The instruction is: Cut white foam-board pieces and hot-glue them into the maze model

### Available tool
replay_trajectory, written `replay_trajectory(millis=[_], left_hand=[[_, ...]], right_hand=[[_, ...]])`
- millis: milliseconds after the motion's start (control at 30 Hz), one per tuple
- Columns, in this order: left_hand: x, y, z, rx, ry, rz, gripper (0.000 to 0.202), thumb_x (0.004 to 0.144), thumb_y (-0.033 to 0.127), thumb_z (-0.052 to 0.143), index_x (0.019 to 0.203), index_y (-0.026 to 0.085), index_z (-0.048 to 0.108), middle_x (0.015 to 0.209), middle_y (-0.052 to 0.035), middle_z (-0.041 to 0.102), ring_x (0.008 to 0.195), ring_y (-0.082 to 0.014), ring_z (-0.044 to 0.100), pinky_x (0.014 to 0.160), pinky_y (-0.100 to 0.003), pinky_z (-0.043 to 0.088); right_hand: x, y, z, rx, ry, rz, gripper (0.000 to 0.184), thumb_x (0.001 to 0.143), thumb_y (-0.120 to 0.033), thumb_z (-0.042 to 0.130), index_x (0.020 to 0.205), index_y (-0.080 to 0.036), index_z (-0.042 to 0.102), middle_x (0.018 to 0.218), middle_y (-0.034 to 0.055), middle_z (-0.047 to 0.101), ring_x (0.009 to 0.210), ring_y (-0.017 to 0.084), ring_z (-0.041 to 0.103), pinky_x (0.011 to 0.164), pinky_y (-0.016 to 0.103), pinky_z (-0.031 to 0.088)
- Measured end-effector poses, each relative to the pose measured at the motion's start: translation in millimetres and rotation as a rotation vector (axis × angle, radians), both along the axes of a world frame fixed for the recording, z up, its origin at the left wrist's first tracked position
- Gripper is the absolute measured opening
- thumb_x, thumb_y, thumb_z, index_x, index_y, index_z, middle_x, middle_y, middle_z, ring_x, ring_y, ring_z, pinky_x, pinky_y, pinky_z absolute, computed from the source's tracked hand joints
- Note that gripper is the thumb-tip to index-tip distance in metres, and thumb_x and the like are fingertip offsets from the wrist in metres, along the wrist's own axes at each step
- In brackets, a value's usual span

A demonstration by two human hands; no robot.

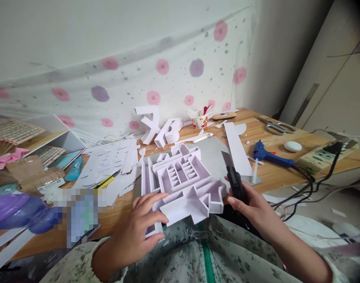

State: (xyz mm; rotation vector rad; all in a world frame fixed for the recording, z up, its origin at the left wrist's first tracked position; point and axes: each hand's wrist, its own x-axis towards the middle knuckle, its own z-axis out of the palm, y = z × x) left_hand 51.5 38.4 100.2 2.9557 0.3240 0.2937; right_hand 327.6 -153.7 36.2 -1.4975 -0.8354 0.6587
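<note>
A white foam-board model [184,184] of upright walls and small compartments lies at the table's front edge, its near part reaching out over my lap. My left hand [147,220] grips its near left corner, fingers spread over the top of the walls and the thumb lower down. In my right hand [247,200] is a black utility knife [235,179], held upright with its blade out and pointing up. It stands just right of the model, and my right fingertips are close to the model's right side. Part of a grey cutting mat [216,151] shows behind the model.
Hollow white letter shapes [150,125] stand at the back beside a paper cup [199,119]. A blue glue gun [271,155], scissors [276,126] and a power strip [318,159] lie right. White sheets [106,161], a yellow cutter [106,181] and a purple object [23,212] are left.
</note>
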Motion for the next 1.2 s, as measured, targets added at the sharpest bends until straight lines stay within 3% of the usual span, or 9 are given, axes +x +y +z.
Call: replay_trajectory(millis=[233,433,533,600,667,833,1000,1100,1200], left_hand=[[30,37,16.3,-0.056,0.139,-0.073,0.026,0.075,0.010,0.065,0.094,0.026,0.069,0.146,-0.0069,0.051,0.133,-0.0308,0.045,0.108,-0.051,0.032],[34,83,17.4,-0.047,0.183,-0.079,0.027,0.083,0.012,0.059,0.104,0.027,0.067,0.150,-0.0076,0.046,0.140,-0.0311,0.038,0.112,-0.053,0.031],[26,66,10.6,0.024,-0.054,-0.017,0.024,0.086,0.013,0.056,0.104,0.025,0.066,0.144,-0.0097,0.051,0.134,-0.0311,0.045,0.109,-0.052,0.036],[24,38,3.8,0.005,-0.337,0.069,0.020,0.087,0.012,0.056,0.103,0.022,0.063,0.122,-0.0104,0.064,0.115,-0.0245,0.059,0.100,-0.042,0.045],[27,5,-3.9,-0.146,-0.484,0.096,0.018,0.089,0.013,0.057,0.104,0.022,0.060,0.097,-0.0043,0.068,0.094,-0.0170,0.065,0.087,-0.030,0.052],[40,-50,-20.8,-0.494,-0.419,0.105,0.026,0.089,0.030,0.065,0.112,0.022,0.059,0.097,-0.0041,0.072,0.087,-0.0175,0.070,0.078,-0.027,0.056],[34,-55,-32.6,-0.594,-0.491,0.393,0.025,0.088,0.039,0.062,0.102,0.018,0.065,0.090,-0.0064,0.073,0.083,-0.0211,0.070,0.073,-0.030,0.055],[21,-47,-31.9,-0.786,-0.447,0.434,0.030,0.089,0.042,0.058,0.104,0.017,0.065,0.095,-0.0080,0.075,0.086,-0.0221,0.070,0.078,-0.031,0.056],[7,-34,-21.3,-0.883,-0.400,0.454,0.034,0.092,0.042,0.049,0.111,0.017,0.061,0.101,-0.0092,0.075,0.094,-0.0233,0.070,0.086,-0.034,0.055]], right_hand=[[-5,3,-6.6,0.003,0.088,-0.032,0.064,0.080,-0.057,0.068,0.130,-0.019,0.053,0.084,0.0002,0.057,0.070,0.016,0.049,0.068,0.029,0.043],[-8,18,-5.0,0.051,0.090,0.054,0.047,0.086,-0.055,0.064,0.117,-0.021,0.059,0.088,0.0002,0.057,0.074,0.016,0.051,0.071,0.028,0.044],[-13,9,-1.2,0.062,0.080,0.044,0.046,0.088,-0.052,0.063,0.123,-0.023,0.058,0.102,0.0031,0.061,0.091,0.020,0.055,0.088,0.031,0.044],[-22,2,2.5,0.063,0.095,0.070,0.046,0.092,-0.048,0.058,0.132,-0.025,0.054,0.114,0.0053,0.061,0.103,0.022,0.055,0.098,0.036,0.042],[-38,0,7.0,0.099,0.062,0.123,0.047,0.096,-0.041,0.054,0.141,-0.028,0.047,0.126,0.0068,0.057,0.113,0.024,0.053,0.105,0.040,0.039],[-92,28,14.5,0.275,-0.261,0.239,0.071,0.089,-0.009,0.046,0.154,-0.029,0.027,0.120,0.0092,0.051,0.114,0.022,0.050,0.107,0.043,0.040],[-117,47,23.2,0.229,-0.381,0.404,0.091,0.078,-0.004,0.053,0.157,-0.008,0.006,0.128,0.0196,0.040,0.126,0.027,0.042,0.111,0.046,0.038],[-101,40,28.8,0.275,-0.488,0.500,0.075,0.085,-0.010,0.057,0.153,-0.008,0.025,0.128,0.0191,0.046,0.122,0.026,0.048,0.107,0.041,0.043],[-69,31,30.6,0.377,-0.722,0.346,0.049,0.093,-0.008,0.047,0.140,-0.019,0.048,0.116,0.0134,0.057,0.104,0.021,0.058,0.089,0.035,0.053]])
